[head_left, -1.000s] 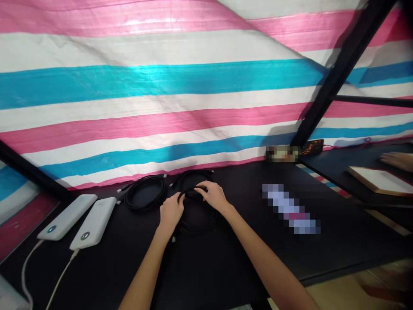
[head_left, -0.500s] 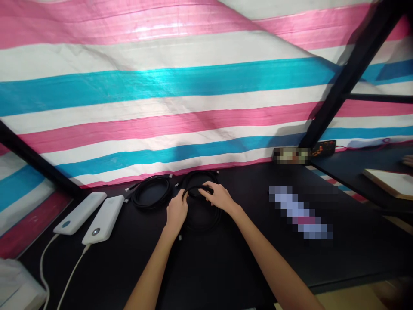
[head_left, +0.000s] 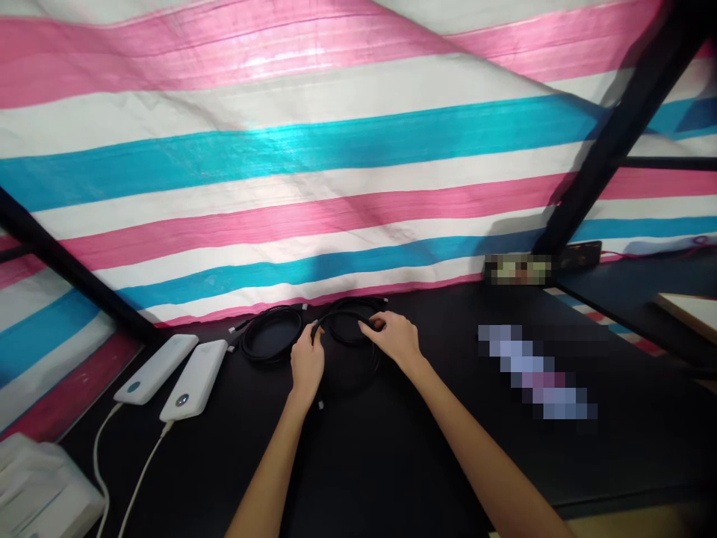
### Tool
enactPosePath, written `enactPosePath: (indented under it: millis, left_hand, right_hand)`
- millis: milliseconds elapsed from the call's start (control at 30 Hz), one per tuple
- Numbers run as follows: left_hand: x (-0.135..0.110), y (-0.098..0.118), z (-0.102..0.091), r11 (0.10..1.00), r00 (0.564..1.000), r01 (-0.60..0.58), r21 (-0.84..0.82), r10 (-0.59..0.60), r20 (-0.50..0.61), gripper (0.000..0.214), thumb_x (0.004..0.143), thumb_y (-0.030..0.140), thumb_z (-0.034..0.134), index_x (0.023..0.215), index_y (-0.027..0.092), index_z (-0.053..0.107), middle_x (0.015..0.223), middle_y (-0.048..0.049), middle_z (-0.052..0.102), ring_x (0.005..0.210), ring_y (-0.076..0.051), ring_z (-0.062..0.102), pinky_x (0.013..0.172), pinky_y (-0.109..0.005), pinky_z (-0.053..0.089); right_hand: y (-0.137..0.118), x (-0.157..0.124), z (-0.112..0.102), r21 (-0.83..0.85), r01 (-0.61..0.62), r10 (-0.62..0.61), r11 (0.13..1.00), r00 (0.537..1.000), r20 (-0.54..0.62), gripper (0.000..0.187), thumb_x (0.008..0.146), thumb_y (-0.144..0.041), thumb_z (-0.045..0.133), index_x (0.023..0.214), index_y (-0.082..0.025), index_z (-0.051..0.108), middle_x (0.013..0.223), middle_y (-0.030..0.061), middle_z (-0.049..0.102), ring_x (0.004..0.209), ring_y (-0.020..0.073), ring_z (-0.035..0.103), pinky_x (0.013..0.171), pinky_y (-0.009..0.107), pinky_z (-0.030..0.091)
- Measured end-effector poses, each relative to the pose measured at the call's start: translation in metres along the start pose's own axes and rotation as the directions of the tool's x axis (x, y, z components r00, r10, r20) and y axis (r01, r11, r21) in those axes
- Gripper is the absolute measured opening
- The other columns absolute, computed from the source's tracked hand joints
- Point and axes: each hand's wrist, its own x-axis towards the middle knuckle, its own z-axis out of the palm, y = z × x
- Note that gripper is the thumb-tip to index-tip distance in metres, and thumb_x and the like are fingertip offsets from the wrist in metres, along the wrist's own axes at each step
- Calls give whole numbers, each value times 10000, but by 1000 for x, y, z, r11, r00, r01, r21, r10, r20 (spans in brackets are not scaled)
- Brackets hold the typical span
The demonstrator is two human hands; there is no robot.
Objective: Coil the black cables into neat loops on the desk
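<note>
A black cable is stretched in an arc between my two hands, over the black tabletop. My left hand pinches its left side, and my right hand grips its right side with thumb and fingers. More black cable loops lie around and below the hands; which loops belong to the held cable I cannot tell. A pale plug end rests on the table below my left hand. Left of that hand lies a second coiled black cable, with light connector ends showing at its edges.
Two white power banks with white cords lie on the left. A white plastic bundle fills the lower left corner. A blurred-out pale object lies to the right. Striped sheeting hangs behind, between dark frame posts.
My hands have moved apart, widening the arc of cable between them. The whole view has shifted slightly, so most things appear a little farther right.
</note>
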Motion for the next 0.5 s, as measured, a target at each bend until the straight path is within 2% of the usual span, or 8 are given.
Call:
enactPosePath:
  millis: [100, 267, 433, 500]
  left_hand:
    - [0, 1, 0, 997, 998, -40, -71, 37, -45, 234, 883, 340, 399, 847, 245, 610, 694, -17, 615, 617, -179, 549, 589, -232, 317]
    - [0, 2, -2, 985, 996, -38, -166, 24, -86, 248, 887, 393, 378, 817, 233, 554, 599, 15, 526, 525, -146, 489, 548, -222, 315]
    - [2, 0, -2, 981, 996, -1, -195, -15, -84, 273, 883, 431, 378, 818, 232, 553, 509, 40, 465, 442, -130, 451, 499, -216, 314]
    - [2, 0, -2, 982, 996, -5, -188, -10, -83, 281, 884, 432, 377, 835, 230, 565, 496, 43, 469, 425, -128, 451, 495, -217, 322]
  right_hand:
    - [-3, -1, -2, -3, -31, 31, 1000, 1000, -6, 397, 712, -628, 570, 700, -252, 698, 707, 25, 693, 692, 206, 628, 545, 260, 323]
    - [-9, -4, 1, 49, 2, -3, 999, 1000, 22, 395, 740, -561, 548, 541, -223, 599, 513, 6, 581, 530, 158, 554, 478, 245, 271]
    - [-7, -3, 8, 191, -22, 15, 981, 999, 40, 426, 766, -551, 507, 523, -211, 582, 501, 5, 574, 516, 155, 546, 474, 238, 301]
    - [-6, -2, 10, 264, -62, 40, 963, 995, 88, 447, 775, -556, 497, 519, -202, 590, 516, 13, 600, 525, 158, 567, 483, 233, 334]
